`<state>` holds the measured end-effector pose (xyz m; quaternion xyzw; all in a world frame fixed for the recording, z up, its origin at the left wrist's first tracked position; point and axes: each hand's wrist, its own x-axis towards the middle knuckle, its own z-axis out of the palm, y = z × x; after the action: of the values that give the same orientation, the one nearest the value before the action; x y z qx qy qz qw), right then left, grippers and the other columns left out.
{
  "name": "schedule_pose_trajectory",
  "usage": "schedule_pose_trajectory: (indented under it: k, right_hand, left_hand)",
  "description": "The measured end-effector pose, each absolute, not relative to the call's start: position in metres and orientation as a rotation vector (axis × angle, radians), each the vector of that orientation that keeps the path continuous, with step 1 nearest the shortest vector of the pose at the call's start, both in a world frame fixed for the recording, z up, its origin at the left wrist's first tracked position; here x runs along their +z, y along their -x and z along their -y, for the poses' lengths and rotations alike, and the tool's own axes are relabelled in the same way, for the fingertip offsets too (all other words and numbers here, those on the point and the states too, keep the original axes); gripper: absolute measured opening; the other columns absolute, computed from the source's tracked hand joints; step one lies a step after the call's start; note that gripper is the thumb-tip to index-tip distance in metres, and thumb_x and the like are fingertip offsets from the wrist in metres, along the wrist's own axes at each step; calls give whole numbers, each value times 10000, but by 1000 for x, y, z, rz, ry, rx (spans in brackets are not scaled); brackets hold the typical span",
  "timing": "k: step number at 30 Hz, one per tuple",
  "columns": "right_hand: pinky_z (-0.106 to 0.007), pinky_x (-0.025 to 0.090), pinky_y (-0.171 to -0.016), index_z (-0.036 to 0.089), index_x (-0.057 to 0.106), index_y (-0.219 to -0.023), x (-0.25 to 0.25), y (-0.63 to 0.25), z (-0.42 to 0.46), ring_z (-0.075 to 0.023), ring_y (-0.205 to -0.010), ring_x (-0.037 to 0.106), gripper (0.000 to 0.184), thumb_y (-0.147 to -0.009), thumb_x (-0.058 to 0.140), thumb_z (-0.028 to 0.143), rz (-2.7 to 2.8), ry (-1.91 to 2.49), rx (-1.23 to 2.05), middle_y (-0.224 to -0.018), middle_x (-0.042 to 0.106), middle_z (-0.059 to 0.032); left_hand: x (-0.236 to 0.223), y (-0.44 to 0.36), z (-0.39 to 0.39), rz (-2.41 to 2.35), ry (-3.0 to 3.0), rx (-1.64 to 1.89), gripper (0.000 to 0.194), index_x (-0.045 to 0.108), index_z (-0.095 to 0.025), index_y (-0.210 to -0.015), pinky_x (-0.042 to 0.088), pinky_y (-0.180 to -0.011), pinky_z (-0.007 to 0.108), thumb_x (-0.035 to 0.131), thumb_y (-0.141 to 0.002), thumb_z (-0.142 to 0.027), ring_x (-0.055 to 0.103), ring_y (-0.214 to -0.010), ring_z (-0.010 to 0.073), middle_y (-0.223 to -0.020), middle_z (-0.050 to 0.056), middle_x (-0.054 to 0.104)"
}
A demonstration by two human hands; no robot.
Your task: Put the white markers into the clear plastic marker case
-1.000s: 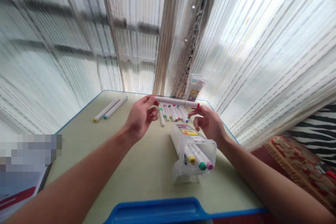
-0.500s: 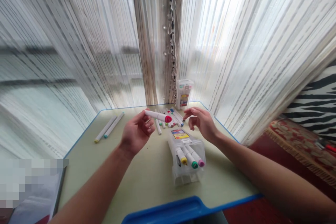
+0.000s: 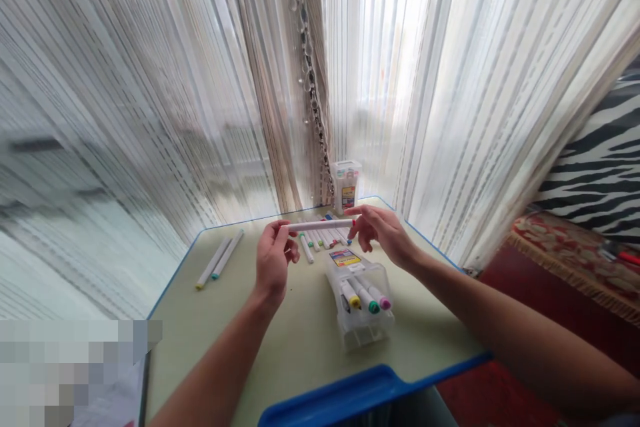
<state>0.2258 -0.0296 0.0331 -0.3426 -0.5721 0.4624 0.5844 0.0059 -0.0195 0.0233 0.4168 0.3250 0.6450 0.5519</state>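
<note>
My left hand [image 3: 274,257] pinches a white marker with a red end [image 3: 320,225] by its left end and holds it almost level above the table. My right hand [image 3: 383,232] is at the red end, fingers parted and curved; whether they touch the marker, I cannot tell. Below the hands lies a clear plastic marker case [image 3: 357,280] on its side, its open end toward me. Yellow, green and pink marker ends [image 3: 373,307] show in it. Behind the held marker, several white markers [image 3: 310,250] are spread on the table, partly hidden.
Two markers [image 3: 220,263] lie side by side on the left of the pale table [image 3: 225,347]. A second clear case [image 3: 346,185] stands upright at the back corner, close to string curtains [image 3: 200,80]. A blue tray edge [image 3: 330,400] runs along the front.
The marker has swung from pointing toward me to nearly level, its red end now at my right hand. My left hand has turned more upright. The view has shifted slightly.
</note>
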Motion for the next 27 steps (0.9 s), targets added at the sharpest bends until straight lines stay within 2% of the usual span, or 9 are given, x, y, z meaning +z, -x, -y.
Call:
schedule_pose_trajectory:
  k: [3, 7, 11, 15, 21, 27]
  right_hand:
    - [-204, 334, -318, 116, 693, -893, 29, -225, 27, -96, -338, 520, 535, -814, 681, 645, 1330, 814, 1084, -571, 680, -32]
    - [-196, 359, -330, 123, 704, -851, 28, -226, 28, -80, -355, 515, 426, -810, 741, 546, 1306, 795, 1055, -559, 656, -8]
    - [-198, 389, -340, 137, 706, -878, 31, -225, 33, -71, -387, 529, 347, -803, 775, 468, 1296, 755, 990, -615, 652, 10]
    - [-205, 411, -344, 139, 711, -911, 31, -225, 34, -69, -404, 536, 331, -798, 784, 441, 1331, 720, 943, -664, 668, 1]
    - [-210, 412, -350, 152, 738, -917, 28, -227, 33, -63, -430, 540, 296, -784, 803, 408, 1337, 687, 894, -724, 672, -2]
    - [-216, 432, -374, 157, 761, -952, 35, -228, 39, -79, -452, 554, 215, -807, 792, 312, 1442, 686, 808, -651, 659, 9]
  left_hand:
    - [22, -8, 23, -804, -1173, 1583, 185, 588, -180, -967, 378, -442, 188, 685, -855, -290, 472, -489, 57, -753, -34, 579]
    - [20, -10, 26, -842, -1397, 1612, 151, 588, -185, -992, 371, -436, 190, 640, -892, -286, 469, -495, 67, -723, -41, 537]
    - [17, -11, 25, -854, -1417, 1575, 177, 585, -181, -1017, 382, -430, 197, 617, -910, -318, 478, -493, 62, -794, -21, 571]
    - [16, -11, 24, -836, -1385, 1551, 233, 596, -173, -991, 370, -420, 189, 638, -901, -384, 441, -461, 55, -727, -35, 546]
    - [17, -10, 26, -823, -1424, 1607, 216, 602, -178, -983, 382, -437, 200, 664, -878, -356, 454, -464, 55, -757, -16, 590]
    - [19, -8, 27, -848, -1425, 1573, 192, 600, -175, -971, 368, -449, 205, 627, -888, -346, 463, -473, 66, -737, -12, 590]
